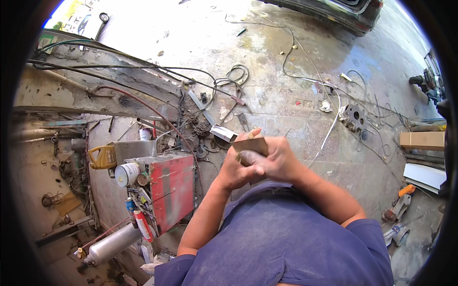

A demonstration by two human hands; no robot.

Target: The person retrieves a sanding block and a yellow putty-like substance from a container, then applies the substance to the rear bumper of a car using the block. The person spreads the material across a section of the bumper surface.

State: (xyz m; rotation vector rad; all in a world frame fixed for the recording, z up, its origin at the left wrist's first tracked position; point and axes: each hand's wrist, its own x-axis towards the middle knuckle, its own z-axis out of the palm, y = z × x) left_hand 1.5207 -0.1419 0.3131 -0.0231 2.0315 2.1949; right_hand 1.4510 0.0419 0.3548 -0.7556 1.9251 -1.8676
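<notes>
In front of my chest, both hands hold a flat, dark metal piece point(253, 145) in the middle of the view. My left hand point(234, 169) is closed around its left side, thumb pointing inward. My right hand point(276, 159) grips its right side, fingers curled and partly hidden. The palms are close together; whatever is between them below the plate is too obscured to name. Just beyond my hands, a small white-and-dark box point(222, 133) lies among scrap and tangled cords on the floor.
A red cabinet point(171, 190) with cans and a yellow jug point(100, 157) stands left, beside a silver cylinder point(112, 243) and a recessed area. Hoses cross a concrete ledge point(62, 90). A dark vehicle point(334, 14) is ahead. Cables, a cardboard box point(420, 140) and tools lie right.
</notes>
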